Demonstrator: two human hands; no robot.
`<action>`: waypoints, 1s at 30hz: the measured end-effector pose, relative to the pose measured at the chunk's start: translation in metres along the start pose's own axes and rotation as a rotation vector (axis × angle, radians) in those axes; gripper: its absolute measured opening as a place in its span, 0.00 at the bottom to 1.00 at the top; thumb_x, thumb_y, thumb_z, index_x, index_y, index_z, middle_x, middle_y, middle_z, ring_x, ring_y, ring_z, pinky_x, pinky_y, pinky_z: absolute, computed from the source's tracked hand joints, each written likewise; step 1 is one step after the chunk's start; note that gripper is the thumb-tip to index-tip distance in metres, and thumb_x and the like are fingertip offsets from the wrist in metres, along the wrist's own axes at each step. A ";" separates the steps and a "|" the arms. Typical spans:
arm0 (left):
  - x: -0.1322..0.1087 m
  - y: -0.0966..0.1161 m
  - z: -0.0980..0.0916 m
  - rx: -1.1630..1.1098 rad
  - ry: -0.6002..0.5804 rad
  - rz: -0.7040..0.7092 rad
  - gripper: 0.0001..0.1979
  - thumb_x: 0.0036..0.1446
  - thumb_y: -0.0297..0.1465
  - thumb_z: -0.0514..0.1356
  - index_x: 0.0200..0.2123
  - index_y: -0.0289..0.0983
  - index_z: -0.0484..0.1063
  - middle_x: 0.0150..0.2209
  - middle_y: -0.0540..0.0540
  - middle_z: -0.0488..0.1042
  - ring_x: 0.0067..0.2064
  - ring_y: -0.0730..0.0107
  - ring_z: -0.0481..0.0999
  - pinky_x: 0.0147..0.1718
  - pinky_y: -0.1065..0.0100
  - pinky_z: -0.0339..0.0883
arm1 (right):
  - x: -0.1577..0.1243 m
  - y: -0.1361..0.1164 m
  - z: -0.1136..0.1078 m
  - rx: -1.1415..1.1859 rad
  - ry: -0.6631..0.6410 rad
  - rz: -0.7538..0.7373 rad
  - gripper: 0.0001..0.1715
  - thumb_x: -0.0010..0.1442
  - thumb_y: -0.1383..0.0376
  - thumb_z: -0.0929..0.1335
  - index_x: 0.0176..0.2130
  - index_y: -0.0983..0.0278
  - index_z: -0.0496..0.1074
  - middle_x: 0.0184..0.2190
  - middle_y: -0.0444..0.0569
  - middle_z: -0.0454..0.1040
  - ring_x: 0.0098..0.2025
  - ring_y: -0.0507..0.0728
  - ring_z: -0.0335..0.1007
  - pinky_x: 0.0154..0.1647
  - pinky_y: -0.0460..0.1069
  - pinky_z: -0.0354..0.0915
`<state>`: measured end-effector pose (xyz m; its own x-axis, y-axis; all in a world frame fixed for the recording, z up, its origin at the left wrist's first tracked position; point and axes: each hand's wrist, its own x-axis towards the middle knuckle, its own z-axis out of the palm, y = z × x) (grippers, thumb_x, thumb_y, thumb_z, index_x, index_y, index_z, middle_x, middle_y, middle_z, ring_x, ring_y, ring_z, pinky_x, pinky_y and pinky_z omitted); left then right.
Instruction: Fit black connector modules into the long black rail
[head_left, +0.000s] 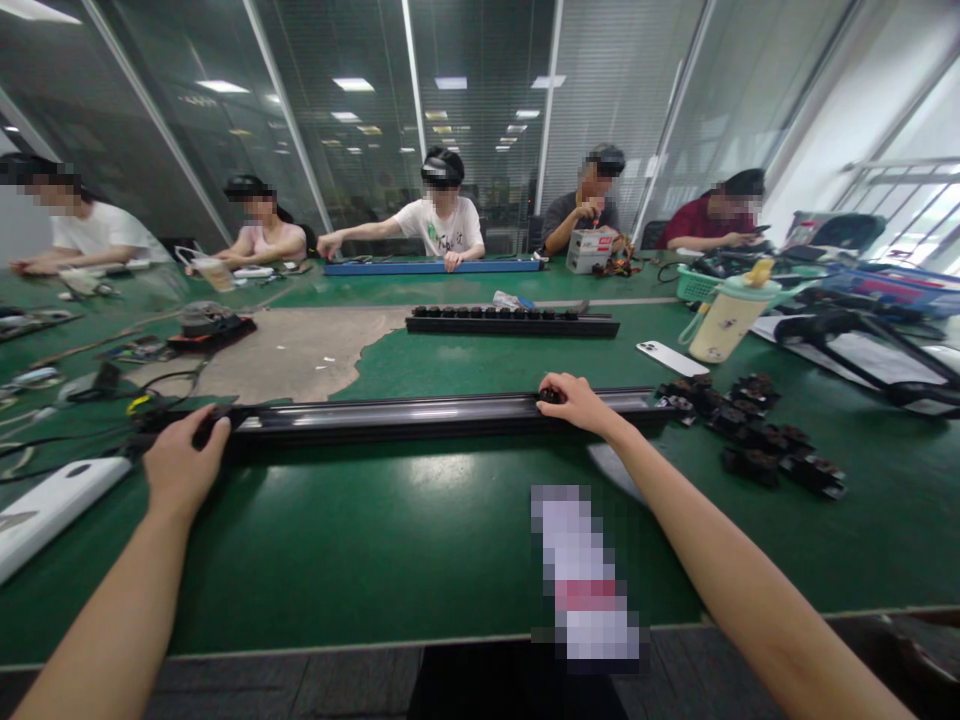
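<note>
Head view: rail lies under left fingers (clasping it), right fingers pinching knob.

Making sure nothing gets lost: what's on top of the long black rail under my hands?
Your right hand grips a small black piece on the rail; your left hand partly covers its left end. What the hands cover is hidden.

The green table carries rail, phone and bottle.
</note>
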<state>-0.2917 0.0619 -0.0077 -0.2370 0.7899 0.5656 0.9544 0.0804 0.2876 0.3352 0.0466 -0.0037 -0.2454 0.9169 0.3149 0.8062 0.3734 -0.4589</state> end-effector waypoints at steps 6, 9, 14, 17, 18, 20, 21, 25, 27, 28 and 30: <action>-0.001 0.000 -0.001 0.001 -0.007 -0.006 0.34 0.63 0.52 0.47 0.61 0.35 0.68 0.56 0.36 0.72 0.58 0.53 0.69 0.59 0.55 0.60 | 0.000 -0.002 -0.001 0.013 0.006 0.000 0.10 0.57 0.57 0.68 0.35 0.60 0.68 0.33 0.46 0.72 0.38 0.58 0.65 0.43 0.52 0.54; -0.001 0.000 -0.001 0.004 -0.008 0.001 0.34 0.63 0.52 0.47 0.61 0.34 0.68 0.57 0.36 0.72 0.58 0.53 0.69 0.59 0.56 0.60 | -0.001 -0.002 -0.002 0.010 0.003 0.003 0.10 0.56 0.57 0.68 0.35 0.60 0.68 0.33 0.47 0.72 0.39 0.59 0.65 0.43 0.52 0.54; -0.001 0.002 -0.002 -0.005 -0.009 -0.011 0.34 0.63 0.51 0.48 0.60 0.34 0.69 0.56 0.35 0.72 0.58 0.51 0.69 0.59 0.55 0.60 | -0.001 -0.004 -0.003 0.012 0.002 0.005 0.09 0.56 0.57 0.68 0.35 0.60 0.68 0.33 0.46 0.73 0.39 0.59 0.65 0.43 0.52 0.55; -0.001 0.003 -0.003 -0.014 -0.007 -0.012 0.33 0.63 0.50 0.49 0.60 0.34 0.69 0.56 0.36 0.72 0.58 0.51 0.69 0.59 0.54 0.60 | -0.001 -0.005 -0.003 0.026 0.002 0.002 0.09 0.56 0.57 0.68 0.35 0.60 0.68 0.33 0.47 0.73 0.39 0.59 0.65 0.43 0.52 0.54; -0.001 0.003 -0.003 -0.013 -0.009 -0.011 0.32 0.63 0.50 0.49 0.60 0.34 0.69 0.56 0.36 0.72 0.58 0.51 0.69 0.59 0.54 0.60 | -0.001 -0.005 -0.003 0.029 0.002 0.001 0.09 0.56 0.57 0.68 0.35 0.60 0.67 0.33 0.46 0.73 0.39 0.59 0.65 0.43 0.52 0.54; -0.001 0.002 -0.002 -0.008 -0.012 -0.012 0.33 0.63 0.50 0.49 0.61 0.34 0.69 0.56 0.36 0.72 0.58 0.51 0.69 0.59 0.54 0.60 | -0.001 -0.005 -0.003 0.031 0.002 -0.002 0.09 0.56 0.57 0.68 0.35 0.60 0.67 0.33 0.47 0.73 0.39 0.59 0.65 0.43 0.52 0.54; -0.001 0.002 -0.002 -0.006 -0.012 -0.011 0.33 0.63 0.50 0.49 0.61 0.34 0.69 0.57 0.36 0.72 0.58 0.51 0.69 0.60 0.54 0.60 | -0.001 -0.005 -0.003 0.030 0.002 -0.004 0.10 0.56 0.57 0.68 0.35 0.60 0.67 0.33 0.47 0.73 0.39 0.59 0.65 0.43 0.52 0.54; 0.000 0.001 -0.001 0.000 -0.016 -0.010 0.34 0.63 0.50 0.49 0.61 0.33 0.68 0.57 0.36 0.71 0.59 0.52 0.69 0.60 0.55 0.60 | -0.001 -0.004 -0.003 0.029 0.001 -0.004 0.10 0.56 0.57 0.68 0.35 0.60 0.67 0.34 0.47 0.73 0.39 0.59 0.65 0.43 0.52 0.54; 0.000 0.000 -0.001 -0.001 -0.014 -0.006 0.33 0.63 0.50 0.49 0.61 0.33 0.68 0.57 0.36 0.71 0.59 0.52 0.69 0.60 0.55 0.60 | -0.001 -0.004 -0.003 0.033 -0.001 -0.003 0.10 0.56 0.58 0.68 0.35 0.60 0.67 0.33 0.47 0.72 0.39 0.59 0.65 0.43 0.52 0.54; 0.000 0.000 -0.001 -0.002 -0.011 -0.004 0.33 0.63 0.50 0.49 0.61 0.33 0.68 0.57 0.36 0.71 0.59 0.53 0.69 0.60 0.55 0.60 | -0.001 -0.004 -0.003 0.035 -0.001 -0.005 0.09 0.56 0.58 0.68 0.35 0.60 0.67 0.33 0.47 0.72 0.39 0.59 0.65 0.43 0.52 0.55; -0.001 0.000 -0.001 -0.005 -0.003 0.005 0.33 0.63 0.50 0.49 0.61 0.33 0.68 0.57 0.36 0.72 0.58 0.52 0.69 0.60 0.55 0.60 | -0.001 -0.004 -0.003 0.038 0.002 -0.007 0.09 0.56 0.58 0.68 0.35 0.60 0.67 0.33 0.47 0.72 0.39 0.59 0.65 0.43 0.52 0.55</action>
<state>-0.2920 0.0605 -0.0071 -0.2318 0.7919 0.5649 0.9546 0.0735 0.2886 0.3340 0.0435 0.0000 -0.2504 0.9138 0.3198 0.7833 0.3854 -0.4878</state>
